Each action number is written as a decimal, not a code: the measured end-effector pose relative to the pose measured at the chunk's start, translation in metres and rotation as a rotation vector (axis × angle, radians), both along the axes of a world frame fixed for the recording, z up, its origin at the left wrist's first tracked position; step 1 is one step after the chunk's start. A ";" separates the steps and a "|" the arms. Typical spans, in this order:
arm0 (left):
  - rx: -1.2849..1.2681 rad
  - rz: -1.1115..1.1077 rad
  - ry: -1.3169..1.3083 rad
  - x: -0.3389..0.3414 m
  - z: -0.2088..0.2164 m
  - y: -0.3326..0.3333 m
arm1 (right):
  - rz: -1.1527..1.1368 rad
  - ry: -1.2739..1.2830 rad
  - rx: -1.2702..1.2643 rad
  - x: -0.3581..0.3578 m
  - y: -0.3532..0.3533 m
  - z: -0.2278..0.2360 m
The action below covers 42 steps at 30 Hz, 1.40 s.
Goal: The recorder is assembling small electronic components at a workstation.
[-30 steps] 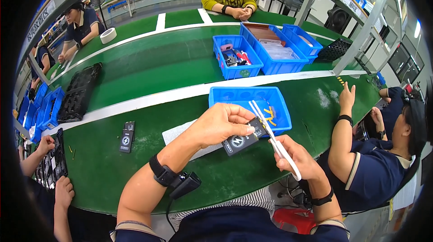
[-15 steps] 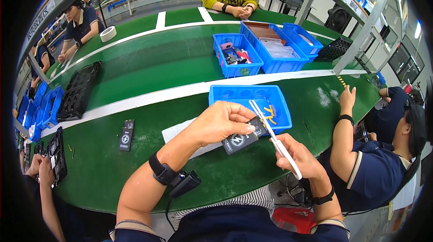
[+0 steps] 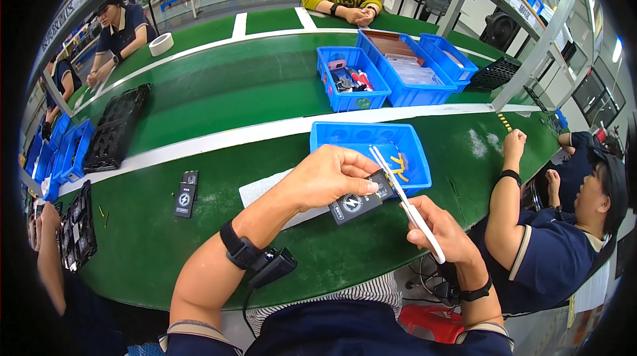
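Observation:
My left hand (image 3: 338, 173) pinches a flat black battery (image 3: 352, 209) with a white lightning mark, tilted above the table. My right hand (image 3: 441, 230) is closed around white-handled scissors (image 3: 419, 226), whose long narrow blades reach up along the battery's upper right end. From this angle it cannot be told whether the blades touch it. Beyond both hands stands a blue bin (image 3: 415, 140) with several small yellow strips (image 3: 400, 169) inside. A pale grey sheet (image 3: 262, 190) lies partly under my left forearm. Farther left on the green table are more black batteries (image 3: 186, 195), partly overlapping.
Blue bins (image 3: 361, 100) with mixed parts stand past the white strip. Black trays (image 3: 116, 127) lie at the left, and a roll of white tape (image 3: 160, 45) sits at the far left. Co-workers (image 3: 547, 243) are at the right, left and far side.
My hands, the battery and the scissors stay nearly in place; the view has shifted slightly. At the right, a co-worker's raised hand has curled, and at the left another co-worker's hands have moved away from the tray.

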<state>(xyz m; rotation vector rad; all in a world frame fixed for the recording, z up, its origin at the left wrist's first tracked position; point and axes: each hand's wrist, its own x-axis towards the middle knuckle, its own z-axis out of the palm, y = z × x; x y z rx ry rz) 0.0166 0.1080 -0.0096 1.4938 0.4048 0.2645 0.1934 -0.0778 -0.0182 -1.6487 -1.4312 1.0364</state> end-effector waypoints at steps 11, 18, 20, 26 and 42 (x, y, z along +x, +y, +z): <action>-0.009 0.019 0.013 0.000 -0.001 0.001 | -0.067 0.025 -0.022 -0.008 0.001 0.003; -0.013 -0.023 -0.036 0.002 0.000 0.000 | -0.155 0.169 -0.019 -0.007 0.000 0.001; 0.006 -0.030 -0.066 0.002 0.000 0.000 | -0.211 0.126 -0.037 -0.002 0.000 0.011; 0.034 -0.017 -0.100 -0.006 0.008 -0.004 | -0.288 -0.567 0.117 0.004 0.016 0.046; -0.027 0.334 -0.229 -0.084 -0.004 -0.021 | 0.018 -0.408 0.798 -0.075 0.093 0.033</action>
